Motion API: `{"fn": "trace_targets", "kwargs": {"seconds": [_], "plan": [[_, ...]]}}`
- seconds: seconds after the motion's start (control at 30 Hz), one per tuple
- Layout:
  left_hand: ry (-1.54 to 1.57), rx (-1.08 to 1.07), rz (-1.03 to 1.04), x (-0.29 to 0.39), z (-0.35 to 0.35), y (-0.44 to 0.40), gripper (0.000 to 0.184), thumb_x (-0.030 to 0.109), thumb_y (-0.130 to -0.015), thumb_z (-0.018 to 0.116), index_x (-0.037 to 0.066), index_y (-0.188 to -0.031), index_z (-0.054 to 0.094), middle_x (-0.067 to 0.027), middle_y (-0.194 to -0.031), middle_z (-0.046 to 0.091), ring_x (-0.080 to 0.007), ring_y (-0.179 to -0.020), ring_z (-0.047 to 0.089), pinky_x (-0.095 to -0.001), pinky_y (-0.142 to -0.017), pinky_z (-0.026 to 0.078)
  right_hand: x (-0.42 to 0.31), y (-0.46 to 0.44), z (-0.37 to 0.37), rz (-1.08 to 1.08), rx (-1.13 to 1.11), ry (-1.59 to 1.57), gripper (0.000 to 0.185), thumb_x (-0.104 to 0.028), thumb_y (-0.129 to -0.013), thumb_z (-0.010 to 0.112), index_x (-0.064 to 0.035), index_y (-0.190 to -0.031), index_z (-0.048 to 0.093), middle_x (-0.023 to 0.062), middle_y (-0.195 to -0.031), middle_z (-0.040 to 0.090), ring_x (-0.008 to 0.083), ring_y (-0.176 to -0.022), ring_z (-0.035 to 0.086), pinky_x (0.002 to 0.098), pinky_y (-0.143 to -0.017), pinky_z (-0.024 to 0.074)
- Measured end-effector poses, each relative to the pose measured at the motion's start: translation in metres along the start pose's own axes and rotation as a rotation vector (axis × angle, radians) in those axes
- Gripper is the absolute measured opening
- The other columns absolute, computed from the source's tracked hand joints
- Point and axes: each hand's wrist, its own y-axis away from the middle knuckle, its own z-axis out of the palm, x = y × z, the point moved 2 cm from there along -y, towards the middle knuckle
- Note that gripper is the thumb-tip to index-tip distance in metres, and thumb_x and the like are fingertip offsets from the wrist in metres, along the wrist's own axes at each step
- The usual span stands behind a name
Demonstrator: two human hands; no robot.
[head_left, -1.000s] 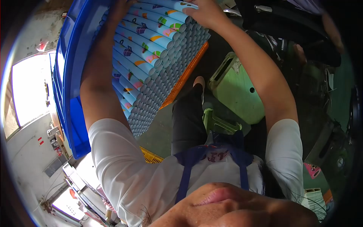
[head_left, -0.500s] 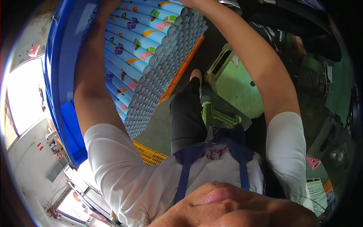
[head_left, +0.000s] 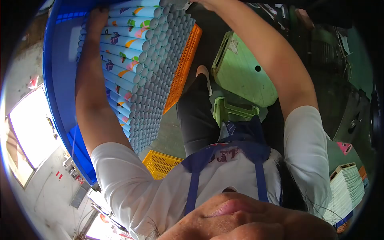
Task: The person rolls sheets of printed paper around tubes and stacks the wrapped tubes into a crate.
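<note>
A tall stack of light-blue printed tubes [head_left: 126,43], with open round ends facing right, fills the upper left. My left hand [head_left: 97,21] is at the far-left end of the upper tubes, against the stack; its fingers are in shadow, and whether they grip a tube is unclear. My right hand [head_left: 209,3] is at the top edge, right of the uppermost tube ends, mostly cut off by the frame. A small pale, shiny piece shows beside its fingers, too little of it to name.
A blue bin wall [head_left: 60,80] stands left of the tubes. An orange crate [head_left: 184,68] is beside the stack, and a yellow crate [head_left: 162,162] lies below it. A green plastic stool [head_left: 244,68] stands right of my leg. Stacked pale sheets [head_left: 346,192] are at lower right.
The view has shifted, so the tube stack appears further left and the crates show more. My left hand has come into view at the stack's left end. My right hand remains at the top edge.
</note>
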Motion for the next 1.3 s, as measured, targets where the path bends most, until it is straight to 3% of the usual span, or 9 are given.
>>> {"fn": "trace_targets", "kwargs": {"seconds": [0.23, 0.4, 0.47, 0.53, 0.63, 0.73, 0.8, 0.97, 1.3], "plan": [[-0.146, -0.024, -0.025, 0.005, 0.003, -0.003, 0.049, 0.048, -0.099, 0.047, 0.010, -0.121, 0.069, -0.0245, -0.120, 0.067, -0.0488, -0.115, 0.059, -0.0518, -0.098, 0.047, -0.014, 0.044, -0.003, 0.056, 0.163, -0.048, 0.021, -0.011, -0.090, 0.063, -0.0002, -0.106, 0.071, 0.0105, -0.081, 0.067, 0.0211, -0.069, 0.063, 0.0364, -0.063, 0.0491], [-0.212, 0.009, -0.092, -0.041, 0.034, -0.034, 0.051, 0.051, -0.098, 0.044, 0.013, -0.117, 0.071, -0.0216, -0.118, 0.069, -0.0465, -0.115, 0.061, -0.0548, -0.099, 0.047, 0.041, 0.099, -0.068, -0.485, 0.284, 0.112, 0.027, -0.011, -0.089, 0.060, 0.0027, -0.112, 0.068, 0.0142, -0.089, 0.068, 0.0231, -0.077, 0.063, 0.0374, -0.069, 0.0503], [-0.210, 0.035, -0.090, -0.043, 0.029, -0.032, 0.052, 0.053, -0.097, 0.043, 0.014, -0.116, 0.072, -0.0204, -0.117, 0.070, -0.0454, -0.115, 0.061, -0.0555, -0.099, 0.047, 0.055, 0.150, -0.097, -0.348, 0.259, 0.041, 0.022, -0.011, -0.097, 0.064, -0.0022, -0.117, 0.069, 0.0042, -0.098, 0.070, 0.0091, -0.095, 0.064, 0.0262, -0.081, 0.0506], [-0.137, 0.151, -0.064, -0.001, -0.004, 0.002, 0.044, 0.046, -0.098, 0.048, 0.013, -0.114, 0.072, -0.0196, -0.115, 0.070, -0.0439, -0.111, 0.063, -0.0539, -0.094, 0.050, 0.058, 0.198, -0.112, -0.327, 0.328, 0.103, 0.017, -0.012, -0.095, 0.064, -0.0028, -0.109, 0.068, 0.0076, -0.088, 0.067, 0.0171, -0.081, 0.065, 0.0330, -0.073, 0.0509], [0.188, 0.468, 0.251, 0.084, -0.039, 0.062, 0.027, 0.030, -0.096, 0.060, 0.009, -0.106, 0.073, -0.0180, -0.106, 0.070, -0.0404, -0.102, 0.066, -0.0491, -0.085, 0.054, 0.067, 0.262, -0.125, -0.210, 0.407, 0.100, 0.015, -0.007, -0.096, 0.062, -0.0017, -0.107, 0.072, 0.0041, -0.084, 0.066, 0.0095, -0.080, 0.061, 0.0292, -0.071, 0.0498], [0.422, 0.395, 0.593, 0.168, -0.060, 0.108, 0.021, 0.023, -0.093, 0.066, 0.007, -0.104, 0.072, -0.0167, -0.104, 0.069, -0.0388, -0.100, 0.066, -0.0456, -0.084, 0.054, 0.063, 0.307, -0.130, -0.142, 0.424, 0.210, 0.015, -0.006, -0.095, 0.063, -0.0017, -0.106, 0.071, 0.0042, -0.085, 0.065, 0.0110, -0.080, 0.062, 0.0298, -0.070, 0.0498], [0.258, 0.215, 0.578, 0.206, -0.050, 0.120, 0.031, 0.024, -0.090, 0.071, 0.005, -0.115, 0.071, -0.0175, -0.110, 0.069, -0.0356, -0.100, 0.067, -0.0414, -0.088, 0.053, 0.039, 0.336, -0.135, -0.252, 0.515, 0.292, 0.013, -0.005, -0.094, 0.063, -0.0019, -0.105, 0.070, 0.0056, -0.086, 0.065, 0.0139, -0.078, 0.063, 0.0299, -0.070, 0.0499], [0.077, 0.171, 0.519, 0.219, -0.024, 0.102, 0.028, 0.022, -0.083, 0.074, 0.001, -0.100, 0.070, -0.0204, -0.101, 0.067, -0.0389, -0.099, 0.066, -0.0464, -0.085, 0.053, -0.026, 0.416, -0.184, -0.420, 0.817, 0.724, 0.011, -0.004, -0.092, 0.063, -0.0020, -0.101, 0.070, 0.0097, -0.091, 0.065, 0.0234, -0.076, 0.064, 0.0322, -0.069, 0.0502], [-0.161, -0.029, 0.417, 0.234, -0.027, 0.080, 0.020, 0.020, -0.084, 0.061, 0.003, -0.093, 0.068, -0.0215, -0.108, 0.067, -0.0444, -0.094, 0.066, -0.0527, -0.082, 0.053, -0.039, 0.497, -0.296, -0.399, 1.023, 1.109, 0.015, -0.009, -0.088, 0.065, -0.0054, -0.102, 0.070, 0.0147, -0.095, 0.066, 0.0373, -0.087, 0.064, 0.0447, -0.077, 0.0518]]}}
